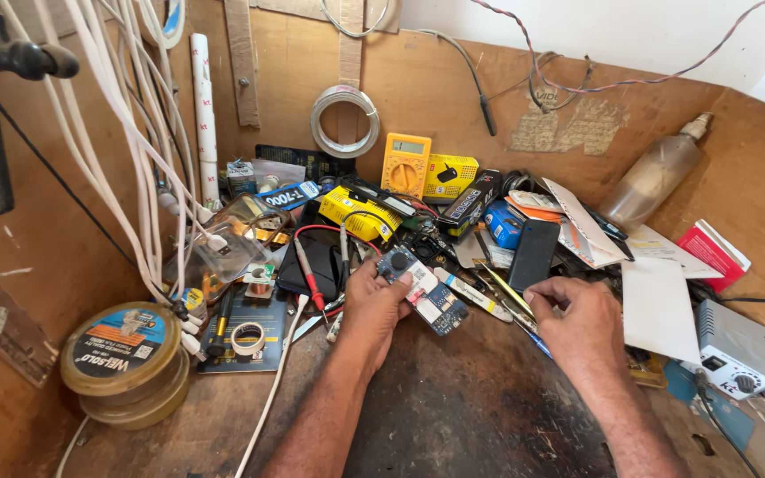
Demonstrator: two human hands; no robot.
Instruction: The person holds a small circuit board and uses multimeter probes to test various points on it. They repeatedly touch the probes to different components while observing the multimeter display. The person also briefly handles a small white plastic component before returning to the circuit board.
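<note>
Head view of a cluttered wooden workbench point(453, 416), with 2 bare hands at work near its middle. The left hand point(381, 296) holds a small blue circuit board point(425, 290): the thumb presses on the board's top face and the other fingers curl beneath it, so the hand is closed around the board's left end. The board's long axis runs diagonally, from its far-left end in the grip to its near-right end, which juts free toward the right hand. The right hand point(577, 314) lies to the right of the board and slightly nearer the viewer, apart from it; its fingers are bent and bunched, with the tips down among thin metal tools point(499, 294) that lie between the 2 hands. Whether those fingertips pinch 1 of the tools cannot be told. The board's free end points at that gap, so the left hand alone bears the board, and the right hand is the nearer of the 2 to the tools. To the far side stands a yellow multimeter point(405, 164); at the left edge sit a stack of solder reels point(126, 358) and a bundle of white cables point(126, 133); at the right lies a grey soldering station point(735, 345) beside a white sheet of paper point(657, 305).
</note>
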